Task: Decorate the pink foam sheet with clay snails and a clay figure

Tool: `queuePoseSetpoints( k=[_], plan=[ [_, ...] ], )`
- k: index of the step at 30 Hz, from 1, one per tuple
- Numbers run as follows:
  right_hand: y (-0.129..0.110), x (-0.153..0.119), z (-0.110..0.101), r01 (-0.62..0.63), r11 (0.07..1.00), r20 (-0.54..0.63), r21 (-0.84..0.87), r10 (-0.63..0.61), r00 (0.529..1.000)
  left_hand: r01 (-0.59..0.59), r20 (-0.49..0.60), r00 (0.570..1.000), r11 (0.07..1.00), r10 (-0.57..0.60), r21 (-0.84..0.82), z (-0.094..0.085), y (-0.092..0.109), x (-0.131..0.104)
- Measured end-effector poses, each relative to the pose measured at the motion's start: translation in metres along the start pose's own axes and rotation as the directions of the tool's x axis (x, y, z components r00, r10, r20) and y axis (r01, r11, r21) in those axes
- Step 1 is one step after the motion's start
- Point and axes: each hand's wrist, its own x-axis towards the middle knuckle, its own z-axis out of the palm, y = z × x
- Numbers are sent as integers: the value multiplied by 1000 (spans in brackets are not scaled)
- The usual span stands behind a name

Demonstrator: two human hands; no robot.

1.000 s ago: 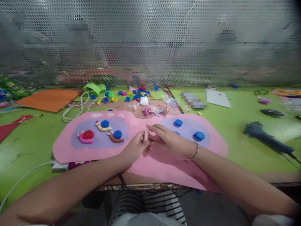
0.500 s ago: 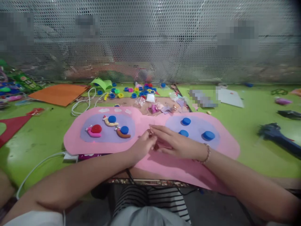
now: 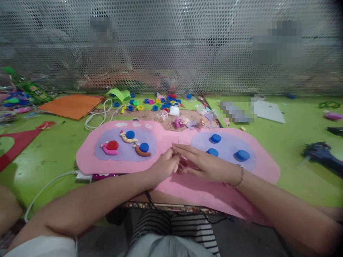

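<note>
My left hand [image 3: 165, 166] and my right hand [image 3: 206, 164] meet above the middle of a pink paper cutout [image 3: 171, 137]. The left fingers curl in; whatever they hold is hidden. Over them reach the fingers of my right hand, stretched out and close together. On the cutout's left purple oval [image 3: 103, 137] lie snail figures of modelling clay: a pink snail [image 3: 109, 151] with a red cap, a cream snail [image 3: 130, 138] and a brown snail [image 3: 143, 152], both with blue caps. The right purple oval [image 3: 227, 141] bears blue bottle caps [image 3: 242, 155].
Loose coloured caps [image 3: 155, 107] and plastic scraps lie behind the cutout. Orange paper [image 3: 71, 107], a white cable [image 3: 91, 121] and a green bottle [image 3: 36, 91] are at left. A glue gun [image 3: 321, 155] lies at right. A perforated metal screen [image 3: 171, 46] stands behind.
The whole view has shifted slightly, so things on the table appear further right. My left fingers have moved a little under the right hand; both hands stay together.
</note>
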Motion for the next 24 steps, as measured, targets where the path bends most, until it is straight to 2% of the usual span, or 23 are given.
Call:
queuePoseSetpoints(
  k=[12,17,24],
  plan=[
    [-6,2,-1,26,999,-72,-46,-29,997,-37,70,997,999,38,-23,-2,-7,2],
    [-5,3,-1,44,999,-191,-4,-44,981,-8,69,998,1000,8,-13,0,-2,2],
    [1,5,-4,76,990,-315,121,-34,948,-10,164,986,1000,8,14,-3,3,-2]
  ],
)
